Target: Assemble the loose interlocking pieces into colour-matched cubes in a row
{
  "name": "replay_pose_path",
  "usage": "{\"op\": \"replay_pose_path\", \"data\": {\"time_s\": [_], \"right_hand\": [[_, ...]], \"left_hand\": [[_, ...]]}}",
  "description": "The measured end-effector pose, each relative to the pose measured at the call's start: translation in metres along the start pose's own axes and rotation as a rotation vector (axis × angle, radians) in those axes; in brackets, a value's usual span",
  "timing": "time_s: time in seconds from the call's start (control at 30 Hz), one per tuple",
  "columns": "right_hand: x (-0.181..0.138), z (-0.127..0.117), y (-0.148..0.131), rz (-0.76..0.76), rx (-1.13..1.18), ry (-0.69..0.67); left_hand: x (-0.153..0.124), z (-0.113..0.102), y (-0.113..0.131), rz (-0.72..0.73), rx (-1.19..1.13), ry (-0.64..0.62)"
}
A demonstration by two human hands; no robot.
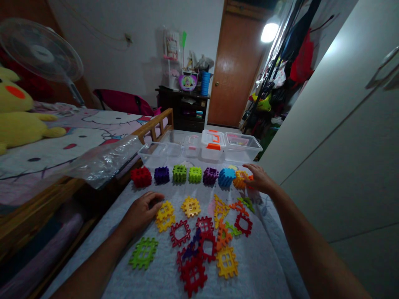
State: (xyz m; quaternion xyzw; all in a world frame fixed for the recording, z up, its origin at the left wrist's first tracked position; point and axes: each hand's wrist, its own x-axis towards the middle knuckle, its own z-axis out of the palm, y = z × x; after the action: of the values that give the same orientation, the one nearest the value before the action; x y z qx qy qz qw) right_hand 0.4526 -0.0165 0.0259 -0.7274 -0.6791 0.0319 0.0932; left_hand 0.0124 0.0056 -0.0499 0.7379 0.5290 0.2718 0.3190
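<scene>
My right hand point(259, 178) reaches to the right end of a row of stacked plastic building pieces. Its fingers and thumb are around the orange building pieces point(240, 179), partly hiding them. My left hand point(146, 209) lies low over the bed sheet, with a gap between thumb and fingers. Its fingertips come up against two overlapping yellow square pieces point(165, 216). Left of the orange stack stand blue pieces point(226, 177), purple pieces point(210, 176), lime pieces point(195, 175), green pieces point(180, 174), dark violet pieces point(161, 175) and red pieces point(141, 177).
Loose pieces lie in front, among them a green square point(144, 253), a red square point(193, 275) and a yellow triangle point(220, 209). Clear plastic boxes point(243, 146) stand behind the row. A wooden bed rail point(152, 126) runs along the left; a pale cabinet point(339, 124) borders the right.
</scene>
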Motion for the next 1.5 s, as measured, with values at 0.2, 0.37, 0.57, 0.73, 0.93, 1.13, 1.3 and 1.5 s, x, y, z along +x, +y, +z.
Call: {"op": "replay_pose_path", "data": {"time_s": [0.2,0.37,0.57,0.73,0.93,1.13,1.3,1.5], "right_hand": [[-0.054,-0.019,-0.013,0.037,0.211,0.057],[-0.090,-0.003,-0.037,0.023,0.208,-0.166],[-0.094,0.028,-0.045,0.062,0.111,-0.164],[-0.094,0.042,-0.044,0.014,0.163,-0.108],[-0.094,0.054,-0.047,-0.042,0.249,-0.036],[-0.094,0.054,-0.038,0.028,0.323,0.240],[-0.094,0.056,-0.023,0.170,0.413,0.322],[-0.090,0.066,-0.016,0.145,0.406,0.288]], "left_hand": [[0.001,0.000,-0.002,0.014,-0.005,-0.011],[0.001,0.001,-0.004,0.010,-0.001,-0.012],[-0.001,0.000,0.000,0.000,0.002,0.002],[-0.001,0.000,0.000,-0.005,0.010,0.004],[0.000,0.000,0.000,0.017,0.041,0.002],[-0.001,0.000,-0.001,0.033,0.039,-0.011],[-0.001,0.000,-0.001,0.036,0.046,-0.006],[-0.001,0.002,-0.003,0.070,0.058,0.001]]}}
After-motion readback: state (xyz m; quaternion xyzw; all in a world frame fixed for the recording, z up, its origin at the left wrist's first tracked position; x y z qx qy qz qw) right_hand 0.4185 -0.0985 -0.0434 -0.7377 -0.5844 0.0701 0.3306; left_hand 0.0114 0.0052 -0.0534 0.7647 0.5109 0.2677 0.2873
